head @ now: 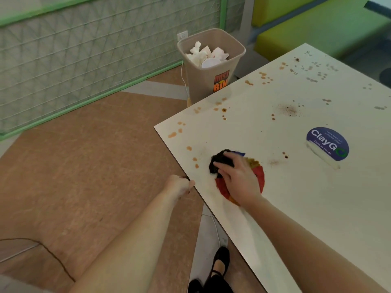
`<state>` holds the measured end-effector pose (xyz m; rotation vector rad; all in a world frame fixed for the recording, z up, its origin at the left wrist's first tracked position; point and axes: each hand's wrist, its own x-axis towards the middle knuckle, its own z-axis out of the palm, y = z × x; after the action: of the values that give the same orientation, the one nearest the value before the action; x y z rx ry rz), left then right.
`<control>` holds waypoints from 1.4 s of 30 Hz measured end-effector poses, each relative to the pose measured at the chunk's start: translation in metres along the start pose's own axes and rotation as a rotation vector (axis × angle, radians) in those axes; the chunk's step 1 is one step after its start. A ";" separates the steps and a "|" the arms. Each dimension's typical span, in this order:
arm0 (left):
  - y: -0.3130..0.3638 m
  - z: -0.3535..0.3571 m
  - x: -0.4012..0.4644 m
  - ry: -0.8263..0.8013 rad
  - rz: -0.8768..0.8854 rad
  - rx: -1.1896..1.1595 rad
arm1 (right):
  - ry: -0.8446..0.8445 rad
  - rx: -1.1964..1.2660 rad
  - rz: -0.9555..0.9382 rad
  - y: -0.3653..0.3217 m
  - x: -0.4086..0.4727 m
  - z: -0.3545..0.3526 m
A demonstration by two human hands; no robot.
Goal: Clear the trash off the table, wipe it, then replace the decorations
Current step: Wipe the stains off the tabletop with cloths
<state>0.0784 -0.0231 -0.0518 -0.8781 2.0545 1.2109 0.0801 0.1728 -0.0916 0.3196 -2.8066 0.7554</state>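
right hand [239,178]: presses dark cloth [220,160] on stained desk [296,187]
left hand [177,185]: grips desk edge
bin [209,81]: holds trash

"DUST BIN" on bin [208,81], "ClayGo" on table sticker [327,143]
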 end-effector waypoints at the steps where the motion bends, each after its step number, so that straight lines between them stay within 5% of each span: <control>1: 0.000 0.000 0.002 -0.010 -0.016 0.000 | 0.027 -0.043 0.068 -0.002 0.011 -0.001; 4: -0.002 -0.001 0.004 -0.013 -0.041 -0.007 | -0.005 -0.001 0.173 -0.024 0.022 0.003; 11: -0.005 0.001 0.005 -0.002 -0.015 -0.011 | -0.084 0.076 -0.055 -0.034 -0.012 0.003; 16: -0.005 0.002 -0.002 0.042 0.031 0.025 | -0.005 0.055 0.165 -0.046 0.022 0.015; 22: -0.009 0.005 0.003 0.108 0.025 -0.047 | -0.066 -0.016 -0.129 -0.031 -0.035 -0.005; 24: -0.007 0.006 -0.001 0.211 0.061 0.032 | -0.028 -0.052 -0.080 -0.009 -0.025 -0.013; 28: 0.008 0.015 -0.015 0.439 0.298 0.463 | 0.075 -0.025 0.242 0.003 -0.009 -0.020; 34: 0.049 0.056 -0.021 0.359 0.653 0.638 | 0.053 -0.101 -0.037 0.002 -0.077 -0.033; 42: 0.108 0.090 0.008 0.283 0.834 0.906 | 0.258 0.115 0.536 0.079 -0.046 -0.069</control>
<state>0.0038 0.0951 -0.0397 0.2947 2.9101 0.3308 0.1134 0.2819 -0.0828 -0.5020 -2.6163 0.9811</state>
